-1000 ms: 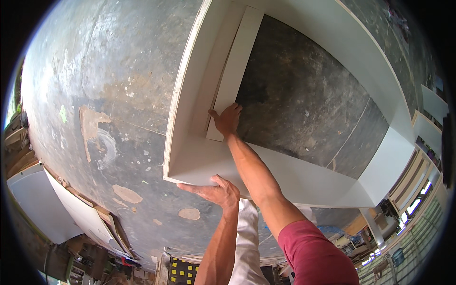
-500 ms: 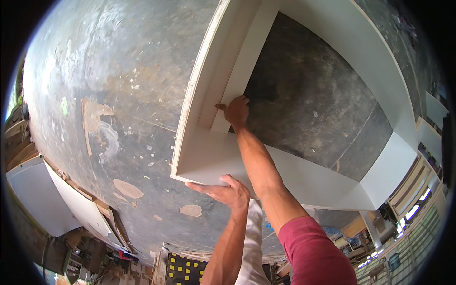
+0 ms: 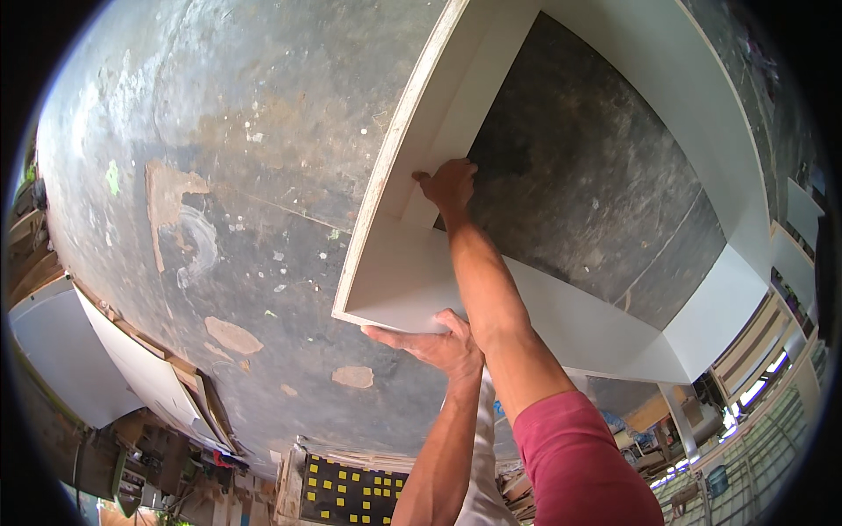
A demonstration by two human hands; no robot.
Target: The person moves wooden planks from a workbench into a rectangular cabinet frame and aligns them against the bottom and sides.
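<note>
A large white panel frame (image 3: pixel 596 307), like an open cabinet carcass with raw board edges, stands on the grey floor. At its near left corner my left hand (image 3: pixel 436 349) grips the near side panel from outside, one digit stretched along the edge. My right hand (image 3: pixel 449 186) reaches inside the frame. Its fingers curl round the end of a white inner strip (image 3: pixel 487 83) that runs along the left side panel (image 3: pixel 395 149). The fingertips over the far edge of that strip are partly hidden. My right forearm crosses above the near panel.
White sheets (image 3: pixel 132 351) lean with wooden boards at the left. A black panel with yellow squares (image 3: pixel 342 491) lies near my body. Timber and clutter (image 3: pixel 149 465) fill the lower left; wooden slats (image 3: pixel 745 342) and a barred window (image 3: pixel 754 465) are at the right.
The frame's left side has shifted to the right, its near left corner also slightly away from me. Both hands have moved along with it, keeping their grip.
</note>
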